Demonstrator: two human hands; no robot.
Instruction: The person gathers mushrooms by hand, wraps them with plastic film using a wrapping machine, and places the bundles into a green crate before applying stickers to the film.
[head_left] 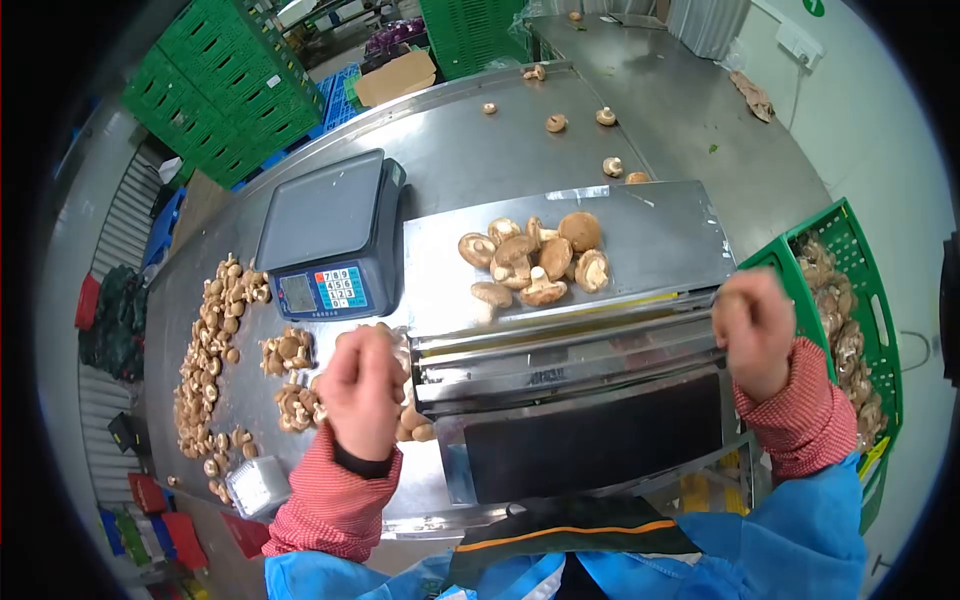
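Shiitake mushrooms [580, 232] lie heaped mid-plate, slightly toward the left edge of the metal plate [660, 235], probably for access from both sides. Beyond its front edge, my left hand [362, 385] and right hand [755, 335] flank the rollers [560, 376], fingers curled; I cannot tell whether either grip pinches anything. The scale [320, 215] adjoins, presumably for convenient reach.

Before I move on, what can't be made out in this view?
Head view:
- Right hand: blurred; whether its fingers grip anything is unclear.
- Left hand: its curled fingers hide anything inside.
- Shiitake mushrooms beside it: partly covered by that hand.
- Scale display: too small to read.
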